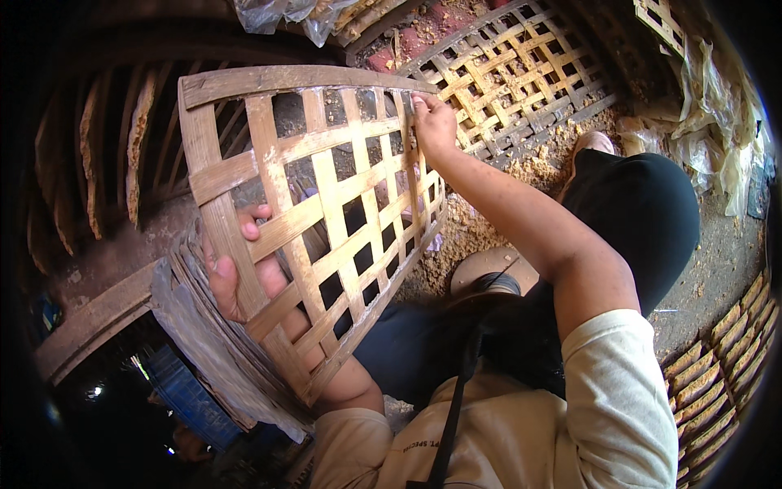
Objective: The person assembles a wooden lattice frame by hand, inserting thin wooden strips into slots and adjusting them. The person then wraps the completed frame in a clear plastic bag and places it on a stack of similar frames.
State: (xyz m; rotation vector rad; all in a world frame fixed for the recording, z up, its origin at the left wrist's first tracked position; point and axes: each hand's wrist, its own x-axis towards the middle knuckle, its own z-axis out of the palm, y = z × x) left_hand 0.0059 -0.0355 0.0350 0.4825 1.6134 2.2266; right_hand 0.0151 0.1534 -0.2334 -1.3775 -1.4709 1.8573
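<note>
A rectangular woven bamboo rack [326,181] with an open lattice and a wooden frame is held tilted in front of me. My left hand [244,265] reaches behind it and grips its left frame bar, fingers and thumb wrapped round the strip. My right hand [433,129] pinches the rack's far right corner, at the end of the top bar. Pale residue marks some of the strips. Beyond the right hand a second woven bamboo rack [521,69] lies low, with brown crumbs around it.
A stack of thin grey sheets [220,342] stands at the left, above a blue plastic crate [191,399]. Brown slabs [91,159] stand on edge at the far left; more slabs [705,391] sit at the lower right. Clear plastic [721,122] hangs at the right. Crumbs [456,236] litter the floor.
</note>
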